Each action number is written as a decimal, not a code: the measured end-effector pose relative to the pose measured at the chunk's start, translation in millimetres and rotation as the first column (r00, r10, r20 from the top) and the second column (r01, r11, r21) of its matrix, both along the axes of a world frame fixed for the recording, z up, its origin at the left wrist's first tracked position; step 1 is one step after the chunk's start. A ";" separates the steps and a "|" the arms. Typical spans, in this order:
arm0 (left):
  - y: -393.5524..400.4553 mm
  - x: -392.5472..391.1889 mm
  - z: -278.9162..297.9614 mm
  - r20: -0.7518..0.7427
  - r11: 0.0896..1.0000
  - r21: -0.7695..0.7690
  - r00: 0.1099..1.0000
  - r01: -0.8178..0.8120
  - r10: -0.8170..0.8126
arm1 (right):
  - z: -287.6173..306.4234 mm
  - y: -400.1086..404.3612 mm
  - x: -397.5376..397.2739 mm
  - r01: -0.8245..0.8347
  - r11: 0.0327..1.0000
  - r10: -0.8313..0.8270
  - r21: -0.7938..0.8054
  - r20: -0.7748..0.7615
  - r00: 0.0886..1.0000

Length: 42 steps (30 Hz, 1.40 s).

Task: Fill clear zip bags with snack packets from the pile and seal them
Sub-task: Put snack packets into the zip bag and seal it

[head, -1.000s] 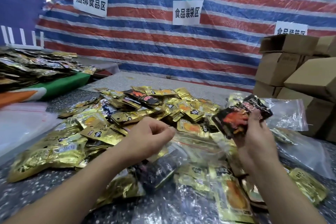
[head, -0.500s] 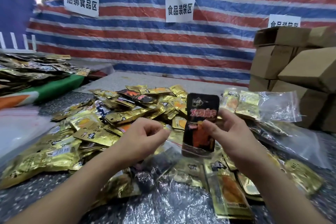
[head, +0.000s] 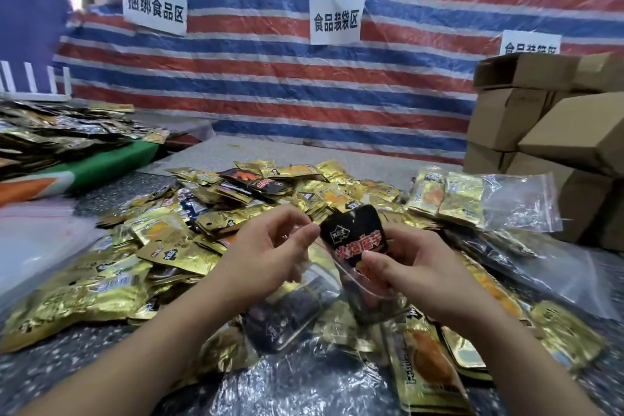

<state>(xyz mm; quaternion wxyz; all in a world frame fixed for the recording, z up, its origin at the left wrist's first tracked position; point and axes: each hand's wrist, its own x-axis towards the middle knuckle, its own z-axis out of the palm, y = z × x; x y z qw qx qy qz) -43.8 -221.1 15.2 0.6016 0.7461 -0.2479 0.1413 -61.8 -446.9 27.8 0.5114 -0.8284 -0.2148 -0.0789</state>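
Note:
A pile of gold and black snack packets (head: 189, 223) covers the speckled table. My right hand (head: 410, 267) grips a black packet with red lettering (head: 354, 235), its lower half inside the mouth of a clear zip bag (head: 304, 300). The bag hangs between my hands with dark packets in it. My left hand (head: 270, 253) pinches the bag's top edge with thumb and fingers. A filled clear bag of gold packets (head: 472, 199) lies at the right.
Brown cardboard boxes (head: 553, 132) stack at the right edge. A second heap of packets (head: 60, 135) sits on a green surface at the far left. Loose clear bags (head: 557, 267) lie right of my hands. A striped tarp with paper signs hangs behind.
My right hand brought the black packet from the right side over to the centre and lowered it into the bag's mouth. My left hand stayed at the bag's edge.

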 end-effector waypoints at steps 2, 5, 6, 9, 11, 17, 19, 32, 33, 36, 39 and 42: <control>-1.4 1.3 -0.2 -0.083 0.999 -0.054 0.996 0.010 -0.014 | 0.1 -0.1 1.7 0.041 0.996 -0.040 0.075 -0.013 0.999; -2.1 2.1 0.4 -0.171 1.000 -0.017 0.985 0.019 -0.022 | 2.6 -3.6 2.0 0.091 0.976 -0.088 0.197 -0.026 0.996; -2.2 2.2 0.8 -0.201 1.000 -0.013 0.979 0.020 -0.023 | 4.1 -4.4 1.0 0.090 0.975 -0.082 0.202 -0.044 0.996; -2.7 -0.8 2.4 -0.257 0.999 -0.040 0.966 0.029 -0.038 | 5.4 -3.2 -2.7 0.044 0.999 -0.045 -0.008 -0.085 0.995; -4.1 -3.5 2.7 -0.252 0.999 -0.002 0.967 0.037 -0.036 | 4.4 1.0 -5.4 -0.014 0.984 -0.002 -0.175 -0.088 0.996; -9.1 -8.5 2.8 -0.191 0.997 0.078 0.982 0.026 -0.011 | 3.5 11.3 -10.3 -0.018 0.950 0.020 -0.311 0.003 1.000; -9.8 -8.3 2.3 -0.154 0.995 0.104 0.988 0.007 0.010 | 1.1 13.3 -9.3 0.070 0.953 -0.054 -0.295 0.062 0.997; -5.9 -11.4 12.0 -0.263 0.983 -0.185 0.963 0.005 -0.054 | 7.2 8.4 -14.1 0.125 0.977 -0.082 -0.173 0.232 0.969; -5.8 -11.9 13.7 -0.264 0.974 -0.224 0.961 0.022 -0.083 | 8.0 9.1 -14.4 0.118 0.986 -0.088 -0.115 0.240 0.967; -5.1 -15.4 19.1 -0.254 0.945 -0.315 0.951 0.091 -0.177 | 10.7 7.8 -14.2 0.019 0.997 -0.034 0.071 0.208 0.978; -3.6 -18.2 22.9 -0.250 0.914 -0.384 0.937 0.134 -0.242 | 15.8 4.8 -16.7 -0.069 0.973 0.030 0.219 0.176 0.984; -3.1 -18.5 24.5 -0.244 0.894 -0.427 0.936 0.132 -0.255 | 20.8 1.6 -16.9 -0.153 0.921 0.115 0.359 0.125 0.985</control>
